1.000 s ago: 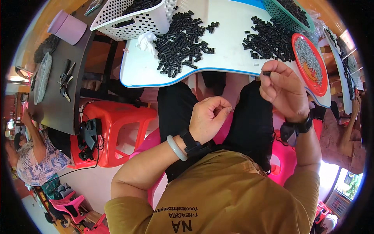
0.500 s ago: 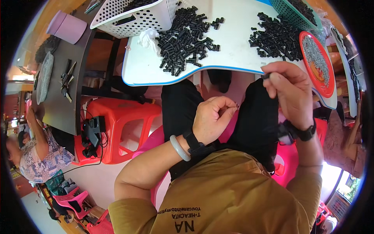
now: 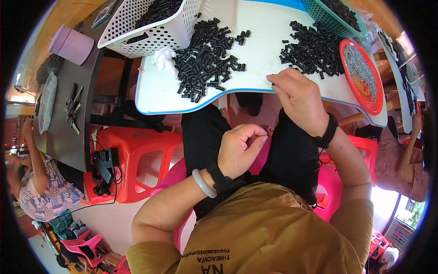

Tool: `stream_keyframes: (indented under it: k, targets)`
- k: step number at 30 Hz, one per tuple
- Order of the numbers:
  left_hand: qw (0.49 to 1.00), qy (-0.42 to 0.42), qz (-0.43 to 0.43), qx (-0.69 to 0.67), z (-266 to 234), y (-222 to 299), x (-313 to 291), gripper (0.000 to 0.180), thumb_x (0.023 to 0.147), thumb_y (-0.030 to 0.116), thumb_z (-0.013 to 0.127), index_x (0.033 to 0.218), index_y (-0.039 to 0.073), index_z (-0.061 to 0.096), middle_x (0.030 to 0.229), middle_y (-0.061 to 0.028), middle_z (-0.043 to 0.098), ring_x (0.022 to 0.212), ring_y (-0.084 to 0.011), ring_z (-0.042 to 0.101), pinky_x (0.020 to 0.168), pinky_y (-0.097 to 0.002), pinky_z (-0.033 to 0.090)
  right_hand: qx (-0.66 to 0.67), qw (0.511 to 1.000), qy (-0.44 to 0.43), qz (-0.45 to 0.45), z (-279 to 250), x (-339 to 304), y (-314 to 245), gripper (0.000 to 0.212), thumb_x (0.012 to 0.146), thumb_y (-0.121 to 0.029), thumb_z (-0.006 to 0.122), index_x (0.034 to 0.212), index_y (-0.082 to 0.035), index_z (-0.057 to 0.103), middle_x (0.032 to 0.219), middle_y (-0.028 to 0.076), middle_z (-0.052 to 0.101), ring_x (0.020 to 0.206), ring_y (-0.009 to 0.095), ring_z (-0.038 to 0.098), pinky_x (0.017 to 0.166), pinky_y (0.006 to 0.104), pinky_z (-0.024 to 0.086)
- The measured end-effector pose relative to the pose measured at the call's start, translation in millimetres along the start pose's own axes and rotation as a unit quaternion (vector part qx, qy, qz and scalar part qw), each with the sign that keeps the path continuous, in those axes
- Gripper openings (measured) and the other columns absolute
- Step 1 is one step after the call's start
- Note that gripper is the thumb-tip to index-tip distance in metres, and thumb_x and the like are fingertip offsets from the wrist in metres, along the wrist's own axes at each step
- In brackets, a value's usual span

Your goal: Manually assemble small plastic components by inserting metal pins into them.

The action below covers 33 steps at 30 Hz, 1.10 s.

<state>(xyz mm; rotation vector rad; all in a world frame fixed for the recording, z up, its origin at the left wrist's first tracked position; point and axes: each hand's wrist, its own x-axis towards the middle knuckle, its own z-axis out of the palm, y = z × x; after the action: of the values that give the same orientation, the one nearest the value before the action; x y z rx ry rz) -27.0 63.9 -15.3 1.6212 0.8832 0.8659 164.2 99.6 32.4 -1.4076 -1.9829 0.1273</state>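
Note:
My left hand (image 3: 240, 149) is over my lap with thumb and forefinger pinched together. Whatever is between those fingertips is too small to make out. Beyond it and to the right, my right hand (image 3: 299, 100) is closed at the table's near edge. A sliver of a small black part shows at its fingertips, mostly hidden by the fingers. On the white table (image 3: 260, 59) lie two heaps of short black tubular parts, a left heap (image 3: 203, 61) and a right heap (image 3: 315, 50). A red plate (image 3: 378, 102) of small silvery pieces lies closest to my right hand.
A white perforated basket (image 3: 175, 36) and a green basket (image 3: 337, 28), both with black parts, stand at the back. Crumpled white tissue (image 3: 163, 60) lies by the left heap. Left are a dark table (image 3: 61, 141) and red stool (image 3: 132, 137). People sit at both sides.
My right hand has moved left along the table edge, its black part now mostly covered by the fingers. My left hand stays pinched above my lap. The view has shifted slightly.

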Motion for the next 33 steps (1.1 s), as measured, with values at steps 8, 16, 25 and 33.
stream_keyframes:
  k: [8,16,25,33]
  targets:
    - [1.000,0.002,0.001,-0.003,-3,1,0,0.005,0.081,0.000,0.064,0.085,-0.001,0.063,0.072,-0.0025,0.061,0.065,-0.0065,0.056,0.059,-0.0203,0.043,-0.021,0.998,0.055,0.011,-43,-15,20,0.012,0.080,0.000,0.061,0.091,-0.001,0.063,0.081,0.012,0.061,0.069,0.026,0.060,0.062,0.0324,0.047]
    - [0.999,-0.001,-0.036,-0.026,1,0,-1,0.005,0.079,0.003,0.064,0.083,0.000,0.064,0.070,-0.0078,0.061,0.061,-0.0123,0.057,0.056,-0.0236,0.044,-0.159,0.959,0.042,0.231,-160,-64,133,0.015,0.079,-0.010,0.062,0.089,0.001,0.063,0.076,0.014,0.062,0.069,0.026,0.061,0.063,0.0341,0.047]
    - [0.999,-0.011,-0.046,-0.025,6,-2,-4,0.006,0.079,0.003,0.065,0.084,-0.001,0.064,0.070,-0.0058,0.060,0.061,-0.0093,0.056,0.056,-0.0223,0.044,-0.172,0.934,-0.035,0.311,-177,-85,168,0.014,0.075,-0.008,0.062,0.085,0.002,0.060,0.073,0.014,0.062,0.070,0.025,0.062,0.066,0.0322,0.047]
    - [0.999,-0.010,-0.040,-0.016,4,-5,-4,0.006,0.079,0.003,0.066,0.083,-0.001,0.064,0.069,-0.0065,0.060,0.060,-0.0097,0.055,0.055,-0.0232,0.043,-0.179,0.958,0.049,0.219,-170,-63,180,0.019,0.079,-0.002,0.058,0.098,0.003,0.060,0.080,0.006,0.059,0.073,0.013,0.057,0.064,0.0252,0.045]
